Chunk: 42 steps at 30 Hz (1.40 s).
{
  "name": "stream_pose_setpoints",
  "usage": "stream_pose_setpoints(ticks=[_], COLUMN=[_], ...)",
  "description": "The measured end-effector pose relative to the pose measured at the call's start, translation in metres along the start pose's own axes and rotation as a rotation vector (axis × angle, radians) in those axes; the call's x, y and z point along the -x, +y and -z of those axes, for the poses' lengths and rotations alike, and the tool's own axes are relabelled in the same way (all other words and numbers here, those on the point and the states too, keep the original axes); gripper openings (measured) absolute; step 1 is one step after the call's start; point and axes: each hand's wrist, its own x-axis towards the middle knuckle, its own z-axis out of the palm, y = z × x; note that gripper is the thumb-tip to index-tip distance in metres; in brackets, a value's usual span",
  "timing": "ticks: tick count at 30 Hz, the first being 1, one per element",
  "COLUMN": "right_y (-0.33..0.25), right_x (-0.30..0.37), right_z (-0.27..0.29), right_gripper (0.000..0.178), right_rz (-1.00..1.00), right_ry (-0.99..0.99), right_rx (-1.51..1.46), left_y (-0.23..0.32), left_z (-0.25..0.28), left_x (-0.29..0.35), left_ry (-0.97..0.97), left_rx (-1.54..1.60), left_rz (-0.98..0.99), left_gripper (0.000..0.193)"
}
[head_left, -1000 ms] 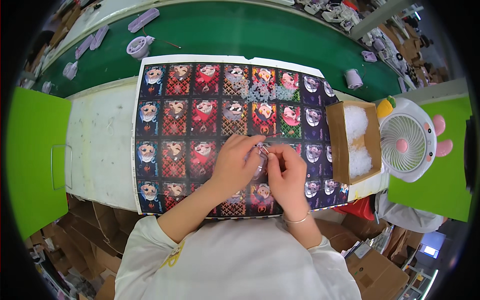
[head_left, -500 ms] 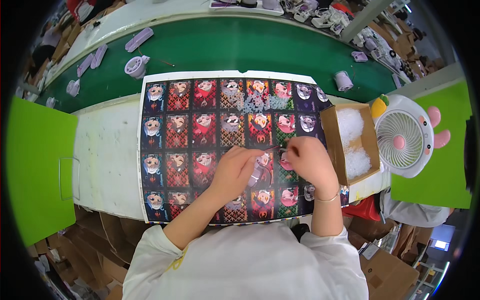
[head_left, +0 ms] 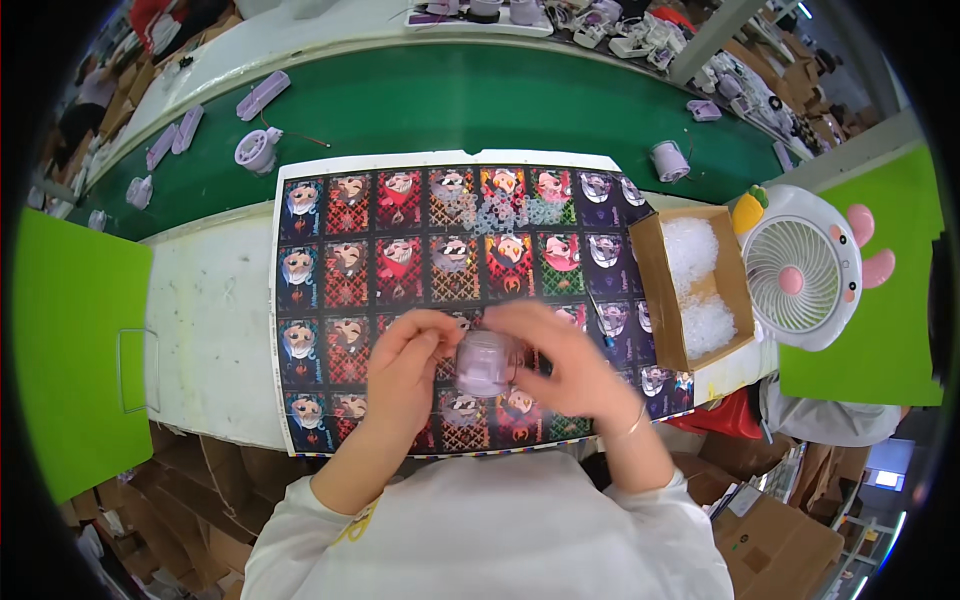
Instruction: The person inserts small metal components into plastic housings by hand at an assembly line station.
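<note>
Purple housing (head_left: 483,366), somewhat blurred, is sitting between the person's two hands, over the near half of a printed sheet (head_left: 345,258). The right hand (head_left: 568,362) is grasping its right side, thumb curling below and fingers arching over the top. The left hand (head_left: 402,362) is bringing thumb and fingertips together by its left edge; whether they are gripping anything, I'm not managing to tell. To the right, a slim blue-handled tool (head_left: 607,339) is lying on the sheet. Past it, a cardboard box (head_left: 655,290) is holding two heaps of clear bits (head_left: 690,250), and a rabbit-eared fan (head_left: 790,280) is standing just beside. Small clear rings (head_left: 505,212) are lying across the sheet's far rows. Farther off, a green belt (head_left: 400,110) is carrying loose purple parts (head_left: 263,95).
</note>
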Motion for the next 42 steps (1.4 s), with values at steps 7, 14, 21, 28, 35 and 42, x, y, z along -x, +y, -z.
stream_pose_setpoints(ticks=[7, 14, 21, 28, 35, 42], right_y=[0.068, 0.085, -0.005, -0.054, -0.056, -0.057], right_x=[-0.06, -0.079, -0.057, -0.018, -0.012, -0.007], right_z=[0.008, -0.004, 0.018, 0.007, 0.004, 0.007], right_gripper=[0.016, 0.015, 0.011, 0.016, 0.018, 0.018], right_rz=[-0.139, -0.208, -0.199, 0.035, 0.049, 0.041], right_ry=[0.323, 0.387, 0.32, 0.338, 0.367, 0.349], right_rx=[0.574, 0.684, 0.101, 0.143, 0.225, 0.211], left_y=[0.051, 0.034, 0.012, 0.023, 0.022, 0.02], left_z=[-0.031, -0.043, -0.032, -0.043, -0.044, -0.04], left_x=[0.019, 0.007, -0.002, -0.012, -0.013, -0.014], left_ry=[-0.461, -0.31, -0.179, -0.249, -0.255, -0.34], left_rx=[-1.026, -0.693, -0.525, -0.839, -0.925, -0.982], left_rz=[-0.552, -0.273, -0.247, -0.542, -0.686, -0.782], left_gripper=[0.038, 0.023, 0.011, 0.013, 0.014, 0.02])
